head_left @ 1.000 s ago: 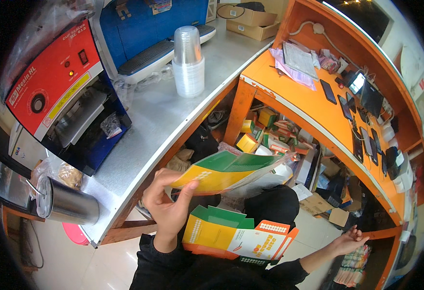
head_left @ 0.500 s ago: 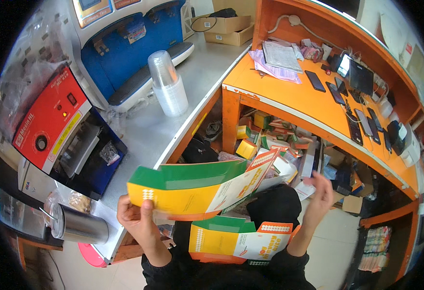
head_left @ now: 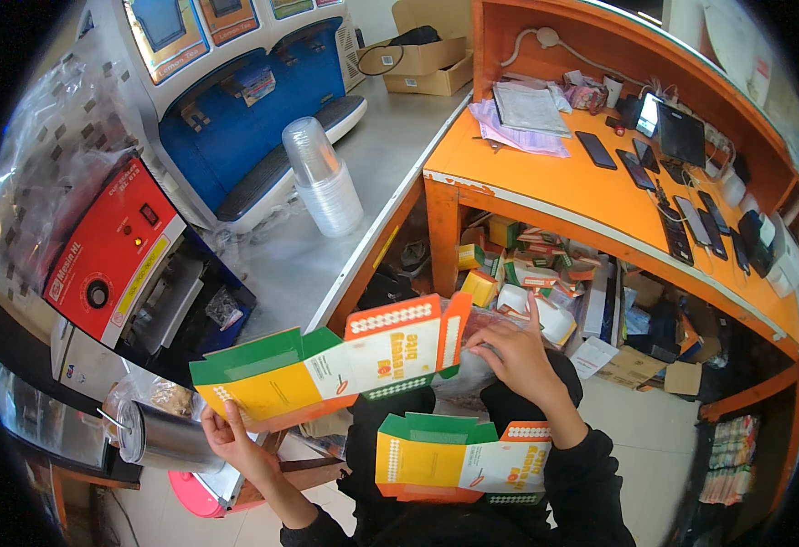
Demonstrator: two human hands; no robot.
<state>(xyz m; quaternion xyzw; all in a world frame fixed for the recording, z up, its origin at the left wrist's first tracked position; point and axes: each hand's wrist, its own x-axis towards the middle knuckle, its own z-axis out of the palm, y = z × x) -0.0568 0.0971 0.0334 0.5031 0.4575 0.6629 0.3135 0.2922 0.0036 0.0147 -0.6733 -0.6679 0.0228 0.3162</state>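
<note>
An unfolded food carton (head_left: 285,374), yellow, white, green and orange, is held up in front of me with its printed side showing. My left hand (head_left: 235,436) pinches the lower edge of its left end, thumb on the printed face. My right hand (head_left: 516,357) is at the carton's right end with fingers apart, one pointing up and others reaching toward the orange end flap. Whether they touch it I cannot tell. A second unfolded carton (head_left: 431,463) of the same print lies across my lap.
Left, a red cup-sealing machine (head_left: 112,260), a steel canister (head_left: 176,439) and stacked plastic cups (head_left: 328,196) stand by the metal counter (head_left: 395,114). An orange desk (head_left: 527,178) with several phones is at the right. Beneath it lies a heap of small boxes (head_left: 541,283).
The held carton has swung flatter to my view and left, its right panel now showing fully. My right hand has moved left to the carton's end. My left hand has shifted slightly lower left.
</note>
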